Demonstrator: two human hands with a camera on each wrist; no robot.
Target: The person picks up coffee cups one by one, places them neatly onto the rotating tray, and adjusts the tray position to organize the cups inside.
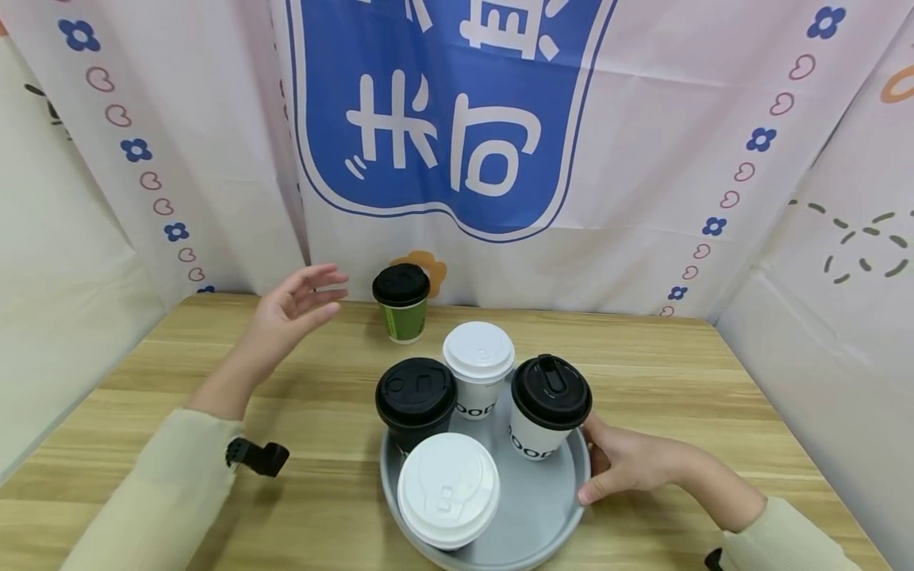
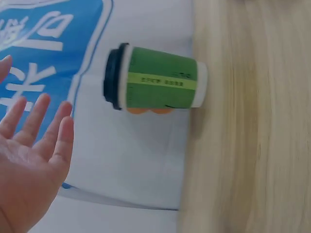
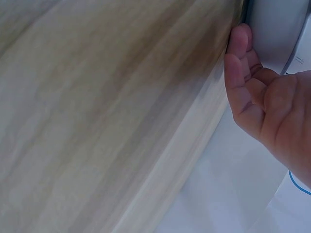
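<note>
My left hand point(image 1: 296, 305) is raised over the table's left side with its fingers spread, holding nothing. To its right stands a small green paper cup point(image 1: 405, 317) with a black lid, upright and apart from the hand; the left wrist view shows the same green cup point(image 2: 163, 80) beyond the fingers. My right hand point(image 1: 628, 460) grips the right rim of a round grey tray point(image 1: 531, 515), fingers curled at its side. On the tray are a black-lidded white cup point(image 1: 550, 392), a white cup point(image 1: 478, 361), a black cup point(image 1: 416, 400) and a white-lidded cup point(image 1: 448, 490).
The wooden table point(image 1: 664, 373) ends at the back against a white curtain point(image 1: 643, 159) with a blue printed shield. White side panels point(image 1: 821, 349) stand at left and right. The green cup is close to the back edge, behind the tray.
</note>
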